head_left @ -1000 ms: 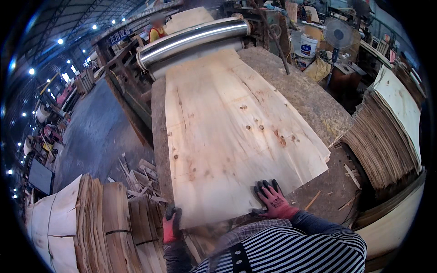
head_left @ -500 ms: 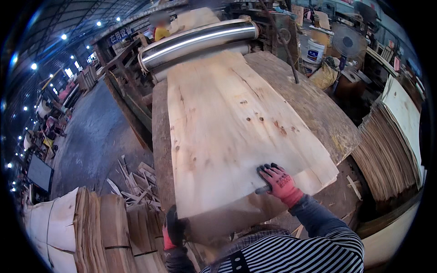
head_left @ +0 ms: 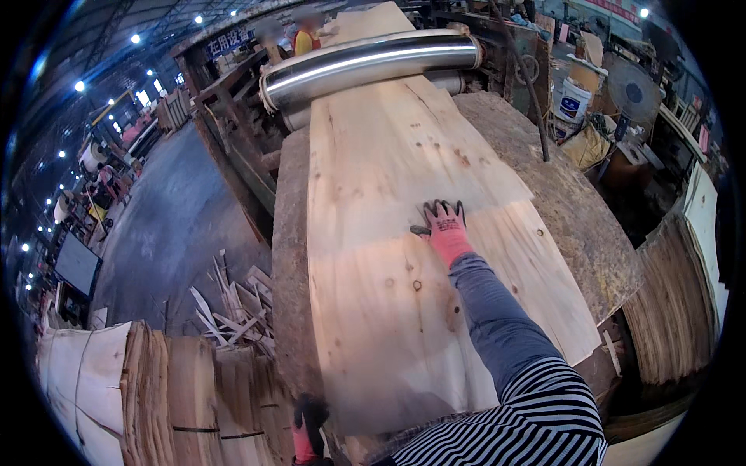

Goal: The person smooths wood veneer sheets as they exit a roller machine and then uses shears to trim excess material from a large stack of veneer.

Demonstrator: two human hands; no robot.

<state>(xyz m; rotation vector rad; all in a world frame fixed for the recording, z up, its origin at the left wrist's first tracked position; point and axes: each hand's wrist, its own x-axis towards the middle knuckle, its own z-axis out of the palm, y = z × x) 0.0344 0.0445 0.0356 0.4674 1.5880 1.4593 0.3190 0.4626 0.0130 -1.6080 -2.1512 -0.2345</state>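
Observation:
My right hand [head_left: 440, 229], in a pink glove with black fingertips, lies spread flat on a pale, knotted veneer sheet [head_left: 373, 171]. That sheet runs up to a shiny steel roller [head_left: 370, 64] and overlaps the lower veneer sheet [head_left: 365, 318]. At the bottom left, my left hand [head_left: 306, 427], gloved alike, is beside the lower sheet's near corner; its fingers are blurred, so whether they grip is unclear. The sheets rest on a rough, stained table [head_left: 575, 241].
Stacked veneers stand at lower left [head_left: 155, 388] and right [head_left: 668, 295]. Scraps [head_left: 241, 303] litter the floor [head_left: 163, 217] of the left aisle. A person in yellow [head_left: 305, 39] is beyond the roller. A metal rod [head_left: 531, 93], bucket [head_left: 573, 101] and fan [head_left: 631, 93] are at upper right.
The top sheet has slid away toward the roller, uncovering the sheet beneath. My right hand has moved forward with it. My left hand has dropped slightly lower in the picture.

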